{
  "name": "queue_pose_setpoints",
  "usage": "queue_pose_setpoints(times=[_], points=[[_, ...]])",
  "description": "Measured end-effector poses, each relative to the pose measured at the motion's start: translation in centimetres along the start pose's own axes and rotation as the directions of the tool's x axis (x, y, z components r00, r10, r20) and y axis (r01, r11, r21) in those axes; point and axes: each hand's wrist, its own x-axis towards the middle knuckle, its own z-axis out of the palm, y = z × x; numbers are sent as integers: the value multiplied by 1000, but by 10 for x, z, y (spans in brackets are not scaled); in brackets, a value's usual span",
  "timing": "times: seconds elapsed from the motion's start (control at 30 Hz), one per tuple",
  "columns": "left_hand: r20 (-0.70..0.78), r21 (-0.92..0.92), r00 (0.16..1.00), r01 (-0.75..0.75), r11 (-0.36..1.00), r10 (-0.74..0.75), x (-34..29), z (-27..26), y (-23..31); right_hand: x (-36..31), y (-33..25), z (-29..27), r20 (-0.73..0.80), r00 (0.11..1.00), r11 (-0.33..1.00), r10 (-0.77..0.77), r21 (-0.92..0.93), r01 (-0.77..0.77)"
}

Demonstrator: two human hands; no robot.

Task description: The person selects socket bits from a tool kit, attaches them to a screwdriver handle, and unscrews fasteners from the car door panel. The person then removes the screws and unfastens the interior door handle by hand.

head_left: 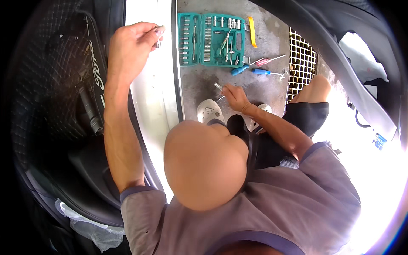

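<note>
Left hand (131, 46): raised over the white painted door sill (154, 106), thumb and index finger pinched together on a small, shiny, cylindrical metal piece (159, 43), probably a socket. Its lower end protrudes beneath the fingertips; the remainder is covered.

Right hand (236, 98): low, above the grey concrete floor (193, 87), fingers curled closed around a silver metal tool (218, 86) whose bright end points up and left. Full shape hidden in the fist.

Nearby on the floor: a teal plastic socket case (221, 65), lying open; a flat yellow strip (252, 32) to its right; blue- and red-handled screwdrivers (263, 62) near its lower corner.

Handling (judged): cylindrical piece rigid, fairly light but dense, smooth and apt to slip or roll if oily; best pinched on its side wall, ends free. Silver tool likely stiff and heavier; full-fist hold on the shank suits it.
</note>
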Motion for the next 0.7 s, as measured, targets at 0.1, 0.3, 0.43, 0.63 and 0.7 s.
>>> queue_pose_setpoints(times=[0.1,0.3,0.43,0.63,0.7], points=[[-13,-36,1000,-13,999,12,-3,-1,-4,-7,-2,-2,-53,998,994,36,104,-31],[-22,-8,999,25,1000,-25,-6,-4,-3,-3,12,-15,-157,953,940,257,268,-210],[-28,70,999,32,997,-30,-4,-1,1,12,28,-61,-79,934,850,349,447,-280],[-15,9,1000,28,1000,-28,-5,7,8,-2,104,-65,124,783,704,609,370,-606],[5,13,999,37,999,-37,-6,6,7,-7,110,-54,-10,775,765,632,169,-622]])
